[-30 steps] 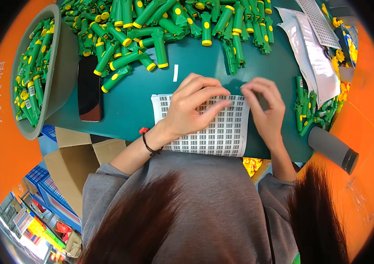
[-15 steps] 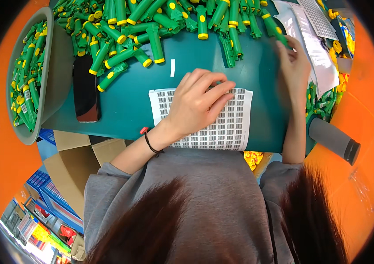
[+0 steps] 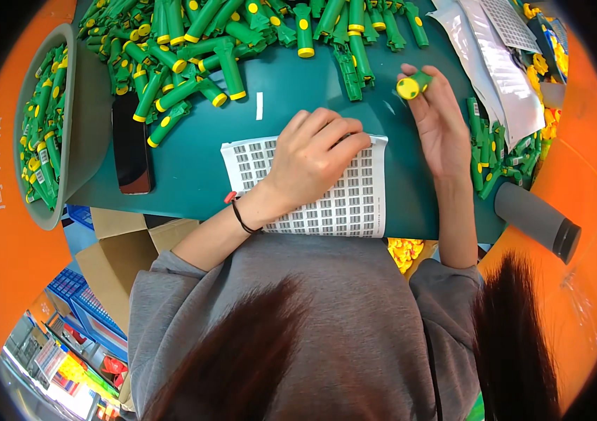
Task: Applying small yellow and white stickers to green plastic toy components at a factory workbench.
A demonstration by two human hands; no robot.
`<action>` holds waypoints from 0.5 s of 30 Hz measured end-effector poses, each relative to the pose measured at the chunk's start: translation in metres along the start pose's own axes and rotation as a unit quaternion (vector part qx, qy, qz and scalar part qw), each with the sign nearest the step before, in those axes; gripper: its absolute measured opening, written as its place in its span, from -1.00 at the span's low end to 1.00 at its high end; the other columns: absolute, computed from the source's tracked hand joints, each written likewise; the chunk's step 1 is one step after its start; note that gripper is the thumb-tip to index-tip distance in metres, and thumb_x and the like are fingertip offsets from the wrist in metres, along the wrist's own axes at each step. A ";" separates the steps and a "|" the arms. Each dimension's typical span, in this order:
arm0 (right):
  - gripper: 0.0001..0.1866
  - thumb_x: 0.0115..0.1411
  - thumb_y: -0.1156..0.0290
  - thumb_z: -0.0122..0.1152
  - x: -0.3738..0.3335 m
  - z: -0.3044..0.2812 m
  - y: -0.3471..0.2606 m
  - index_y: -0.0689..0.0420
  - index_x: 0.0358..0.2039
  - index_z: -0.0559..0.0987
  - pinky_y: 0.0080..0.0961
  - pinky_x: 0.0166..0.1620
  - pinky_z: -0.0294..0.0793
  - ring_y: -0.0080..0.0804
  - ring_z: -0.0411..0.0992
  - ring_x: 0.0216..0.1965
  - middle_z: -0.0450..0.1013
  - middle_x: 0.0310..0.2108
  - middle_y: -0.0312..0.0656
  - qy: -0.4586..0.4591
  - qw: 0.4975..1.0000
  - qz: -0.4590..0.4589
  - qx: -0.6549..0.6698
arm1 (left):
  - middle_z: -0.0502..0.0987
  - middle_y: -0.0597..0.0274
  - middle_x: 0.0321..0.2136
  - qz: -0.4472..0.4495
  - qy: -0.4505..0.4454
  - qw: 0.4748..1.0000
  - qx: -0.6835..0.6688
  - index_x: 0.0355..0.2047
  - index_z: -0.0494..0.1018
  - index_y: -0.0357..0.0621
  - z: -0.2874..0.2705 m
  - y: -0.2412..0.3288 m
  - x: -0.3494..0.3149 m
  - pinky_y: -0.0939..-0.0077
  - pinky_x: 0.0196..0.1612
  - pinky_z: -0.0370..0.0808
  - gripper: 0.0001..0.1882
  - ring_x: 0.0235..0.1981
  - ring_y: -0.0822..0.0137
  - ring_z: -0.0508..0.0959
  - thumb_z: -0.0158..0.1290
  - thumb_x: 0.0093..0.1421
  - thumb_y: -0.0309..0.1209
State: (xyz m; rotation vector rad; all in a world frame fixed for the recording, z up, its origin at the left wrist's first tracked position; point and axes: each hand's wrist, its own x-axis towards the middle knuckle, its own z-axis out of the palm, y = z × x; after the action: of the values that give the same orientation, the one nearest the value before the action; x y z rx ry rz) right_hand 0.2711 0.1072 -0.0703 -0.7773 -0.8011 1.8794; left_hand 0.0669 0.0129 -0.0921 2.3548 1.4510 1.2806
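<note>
My right hand [image 3: 442, 130] holds a short green tube with a yellow round end [image 3: 408, 88] between thumb and fingers, raised above the table with its yellow end facing me. My left hand [image 3: 316, 158] rests over a white sheet of small printed labels [image 3: 358, 203]. Its fingers are bent and drawn together near the sheet's far edge; whatever may be between the fingertips is hidden. Many similar green tubes [image 3: 228, 70] with yellow ends lie heaped along the far side of the green table [image 3: 193, 158].
A grey tub [image 3: 70, 112] of green tubes stands at left, beside a dark phone [image 3: 132, 151]. More tubes [image 3: 488, 151] lie at right, near white plastic bags [image 3: 516, 98] and a grey cylindrical bottle [image 3: 533, 217]. A small white strip [image 3: 259, 106] lies beyond the sheet. An open cardboard box [image 3: 119, 256] sits below left.
My right hand has brought the green tube from the heap's right end back toward me and turned its yellow end my way. My left hand stays at the label sheet; the whole view has shifted slightly.
</note>
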 end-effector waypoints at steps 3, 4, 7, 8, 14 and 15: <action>-0.59 0.41 0.46 0.04 -0.004 0.006 0.006 0.24 0.23 0.29 -0.41 0.22 0.44 -0.21 0.40 0.18 0.35 0.18 -0.02 0.027 0.995 -0.033 -0.091 | 0.57 0.36 -0.33 0.001 0.012 0.999 -0.039 -0.39 0.59 -0.07 0.000 -0.004 0.001 0.41 -0.32 0.39 -0.84 -0.31 0.28 0.53 0.30 -0.03 -0.46; -0.60 0.38 0.47 0.09 -0.004 0.008 0.006 0.23 0.20 0.33 -0.38 0.20 0.45 -0.23 0.42 0.16 0.38 0.14 -0.04 0.020 0.994 -0.047 -0.097 | 0.58 0.33 -0.32 -0.003 0.026 0.997 -0.076 -0.39 0.59 -0.08 -0.001 -0.006 0.003 0.41 -0.33 0.40 -0.83 -0.31 0.27 0.53 0.31 -0.03 -0.47; -0.60 0.35 0.50 0.14 -0.004 0.011 0.005 0.23 0.17 0.37 -0.33 0.18 0.46 -0.24 0.45 0.13 0.40 0.12 -0.06 0.008 0.993 -0.059 -0.104 | 0.58 0.27 -0.31 -0.019 0.050 0.987 -0.151 -0.37 0.59 -0.10 -0.006 -0.010 0.005 0.44 -0.32 0.41 -0.80 -0.30 0.23 0.53 0.34 -0.04 -0.50; -0.59 0.34 0.50 0.15 -0.003 0.013 0.005 0.23 0.17 0.37 -0.32 0.18 0.46 -0.23 0.45 0.12 0.40 0.13 -0.06 0.002 0.993 -0.059 -0.105 | 0.58 0.27 -0.31 -0.020 0.051 0.987 -0.151 -0.37 0.59 -0.10 -0.010 -0.011 0.006 0.44 -0.32 0.41 -0.80 -0.30 0.23 0.53 0.34 -0.04 -0.50; -0.57 0.31 0.58 0.13 -0.005 0.031 0.009 0.28 0.18 0.36 -0.41 0.16 0.48 -0.27 0.44 0.12 0.40 0.12 -0.03 -0.080 0.963 -0.142 -0.213 | 0.61 0.25 -0.20 -0.185 0.126 0.930 -0.291 -0.19 0.55 -0.13 -0.046 -0.006 0.018 0.46 -0.22 0.46 -0.66 -0.17 0.37 0.53 0.37 0.01 -0.51; -0.57 0.31 0.58 0.13 -0.007 0.035 0.009 0.28 0.18 0.36 -0.41 0.16 0.48 -0.27 0.44 0.12 0.40 0.12 -0.03 -0.084 0.963 -0.140 -0.213 | 0.61 0.25 -0.20 -0.188 0.129 0.930 -0.288 -0.19 0.55 -0.13 -0.052 -0.004 0.021 0.46 -0.22 0.46 -0.66 -0.17 0.37 0.53 0.37 0.01 -0.51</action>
State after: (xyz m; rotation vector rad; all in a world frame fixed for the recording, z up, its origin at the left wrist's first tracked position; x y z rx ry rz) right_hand 0.2416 0.0901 -0.0553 -0.7224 -1.3775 1.5505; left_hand 0.0324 0.0148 -0.0481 1.5006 1.2640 1.6538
